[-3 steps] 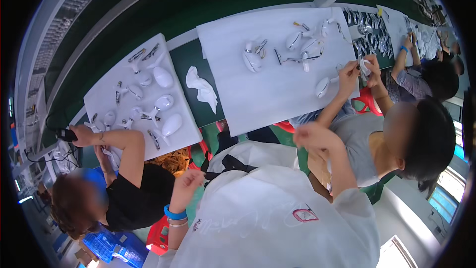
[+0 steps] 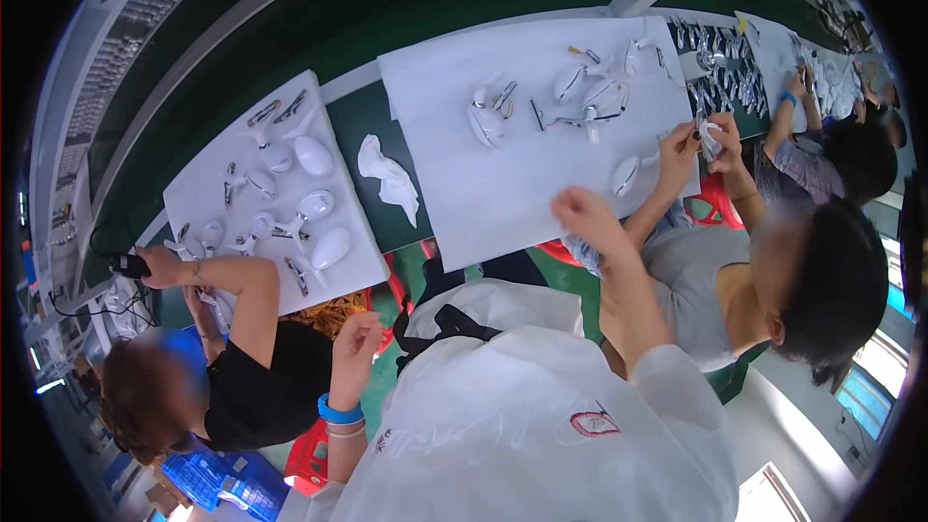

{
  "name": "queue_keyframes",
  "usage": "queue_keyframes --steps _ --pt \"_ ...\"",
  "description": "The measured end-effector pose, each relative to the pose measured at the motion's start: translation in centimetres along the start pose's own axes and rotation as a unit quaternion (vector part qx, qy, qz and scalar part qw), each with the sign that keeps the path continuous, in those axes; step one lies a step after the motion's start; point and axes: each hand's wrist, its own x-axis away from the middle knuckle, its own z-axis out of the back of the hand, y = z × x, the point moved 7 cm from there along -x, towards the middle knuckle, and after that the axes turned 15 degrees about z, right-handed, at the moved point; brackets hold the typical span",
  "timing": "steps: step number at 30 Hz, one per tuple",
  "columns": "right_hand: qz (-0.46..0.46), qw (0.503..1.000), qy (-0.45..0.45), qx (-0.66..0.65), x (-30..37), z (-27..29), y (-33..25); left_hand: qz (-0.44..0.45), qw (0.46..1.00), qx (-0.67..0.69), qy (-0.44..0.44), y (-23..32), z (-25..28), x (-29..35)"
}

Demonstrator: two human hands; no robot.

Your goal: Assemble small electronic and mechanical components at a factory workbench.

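Note:
My left hand (image 2: 356,348), with a blue band at its wrist, is raised beside my body with loosely bent fingers. I see nothing in it. My right hand (image 2: 588,220) reaches over the near edge of the middle table's white sheet (image 2: 483,198), its fingers also half bent and apparently empty. It touches none of the parts. The nearest is a white oval part with a shiny metal strip (image 2: 626,174). Farther back on the sheet are a white rounded piece with metal prongs (image 2: 487,122) and a cluster of white and chrome parts (image 2: 601,97).
A crumpled white cloth (image 2: 389,179) lies in the green gap between tables. On the left table, a co-worker (image 2: 266,377) sits near several white oval parts (image 2: 314,156). At right, another co-worker (image 2: 696,280) handles a part, beside rows of metal pieces (image 2: 739,72). Red stools (image 2: 307,459) stand below.
My right hand has moved forward and slightly left, over the sheet's near edge. My left hand has shifted slightly left, its fingers turning upward. The co-workers barely move.

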Motion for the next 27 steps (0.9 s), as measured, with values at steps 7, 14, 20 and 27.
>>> queue_keyframes --steps 7,14,20,27 --pt "0.139 0.944 0.298 0.018 -11.0 -0.2 -1.1 0.018 0.996 0.076 0.041 -1.2 -3.4 -0.8" --pt "0.113 0.940 0.321 0.021 -13.1 -1.4 0.0 0.046 0.997 0.062 0.024 0.1 -3.7 -4.0" --pt "0.097 0.931 0.349 -0.055 -11.6 -1.0 0.6 -0.068 0.998 0.012 0.009 8.2 -8.2 -11.0" --pt "0.151 0.901 0.384 0.136 -10.3 -0.1 -1.4 -0.279 0.946 -0.111 0.125 17.3 -13.0 -18.7"
